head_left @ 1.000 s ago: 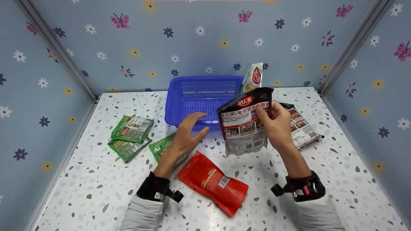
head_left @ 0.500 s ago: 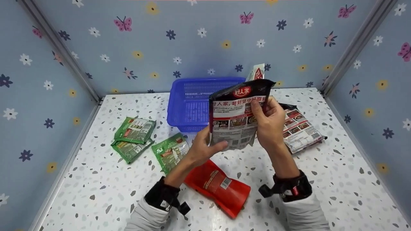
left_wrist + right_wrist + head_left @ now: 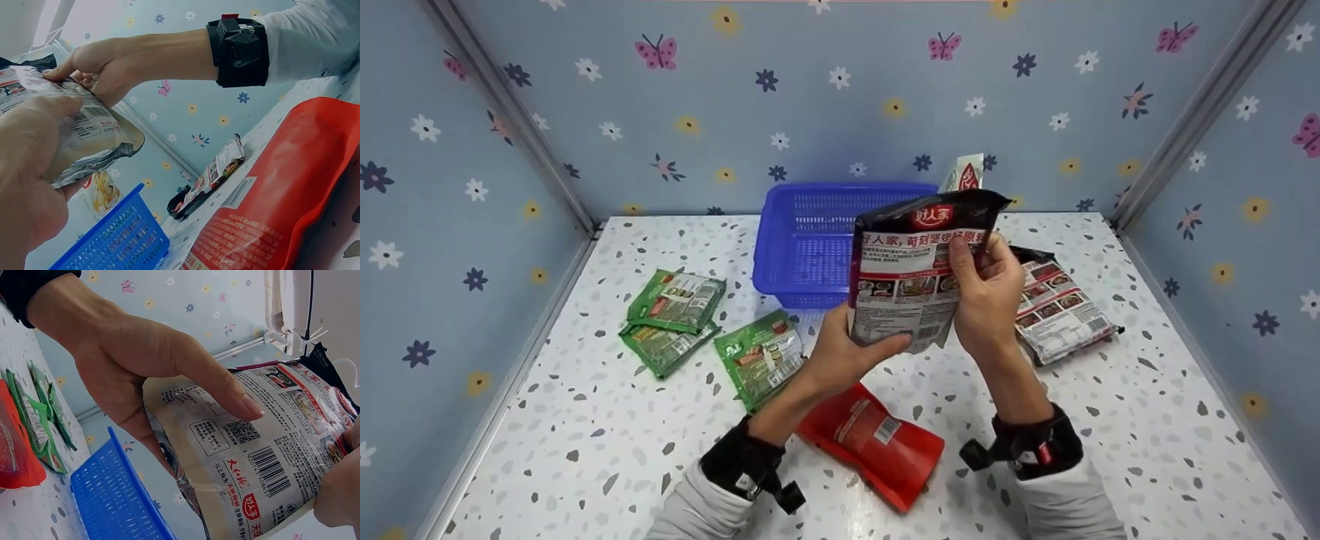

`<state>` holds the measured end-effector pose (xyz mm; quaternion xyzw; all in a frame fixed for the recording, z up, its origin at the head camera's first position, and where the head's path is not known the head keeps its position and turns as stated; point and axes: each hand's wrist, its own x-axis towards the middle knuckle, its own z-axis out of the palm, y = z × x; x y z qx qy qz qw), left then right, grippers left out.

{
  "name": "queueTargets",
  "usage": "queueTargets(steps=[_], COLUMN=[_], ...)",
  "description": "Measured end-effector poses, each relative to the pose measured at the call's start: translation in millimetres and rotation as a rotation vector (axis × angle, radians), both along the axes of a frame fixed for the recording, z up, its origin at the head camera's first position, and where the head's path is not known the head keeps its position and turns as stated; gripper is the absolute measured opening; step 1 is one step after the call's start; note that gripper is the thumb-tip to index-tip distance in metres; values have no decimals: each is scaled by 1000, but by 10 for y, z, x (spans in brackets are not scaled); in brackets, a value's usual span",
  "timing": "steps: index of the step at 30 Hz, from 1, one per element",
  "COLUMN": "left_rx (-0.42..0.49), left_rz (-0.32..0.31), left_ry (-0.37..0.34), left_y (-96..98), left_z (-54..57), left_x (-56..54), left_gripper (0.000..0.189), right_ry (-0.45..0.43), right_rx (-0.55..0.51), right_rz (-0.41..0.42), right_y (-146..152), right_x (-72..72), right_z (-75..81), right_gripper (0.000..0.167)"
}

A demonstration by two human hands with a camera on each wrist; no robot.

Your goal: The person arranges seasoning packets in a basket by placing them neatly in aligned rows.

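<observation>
A black-topped seasoning packet (image 3: 911,277), with a pale printed back, is held up between both hands in front of the basket. My left hand (image 3: 846,351) grips its lower left part, thumb on the printed face and fingers behind. The right hand (image 3: 994,300) pinches the packet's right edge, thumb in front. The right wrist view shows the packet's barcode and QR code (image 3: 243,432) near the left thumb. Behind the packet, the blue plastic basket (image 3: 799,298) is partly hidden. A white packet (image 3: 969,174) stands upright at the basket's right end.
A red pouch (image 3: 877,450) lies near the front, partly under the left forearm. To the left are a green packet (image 3: 761,356) and two overlapping green packets (image 3: 679,300). Another black-and-white packet (image 3: 1061,307) lies on the speckled table (image 3: 585,390) at the right. Patterned walls (image 3: 840,112) enclose the table.
The left hand has moved right from above the basket's front and taken hold of the packet's lower left part. The packet, in the right hand, has shifted slightly left.
</observation>
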<state>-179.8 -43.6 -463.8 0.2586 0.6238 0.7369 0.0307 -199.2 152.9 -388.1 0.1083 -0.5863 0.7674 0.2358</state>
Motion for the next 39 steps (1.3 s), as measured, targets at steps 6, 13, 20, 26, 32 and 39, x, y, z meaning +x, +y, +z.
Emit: queueTargets(steps=[6,13,20,26,32,39], left_rx=[-21,-25,-23,-8,7,9], left_rz=[59,59,81,136,236,392], left_ry=[-26,-48,-17,-5,15,77], left_y=[0,-6,-15,-35,-57,-96], left_z=[11,11,-1,7,21,25], left_x=[9,-5,-18,-33,-63,-99], left_gripper=[53,52,51,47,48,46], right_ry=[-23,-47,-60,-87,-94,-49], right_rx=[-1,-2,8,49,86,162], right_rz=[11,12,29,66,91,81], right_y=[-11,-8,6,45,72,2], right_x=[-18,-20,-20,3,22,114], right_z=[-17,-32,-40,-9,24,37], right_gripper=[7,10,14,26,42,53])
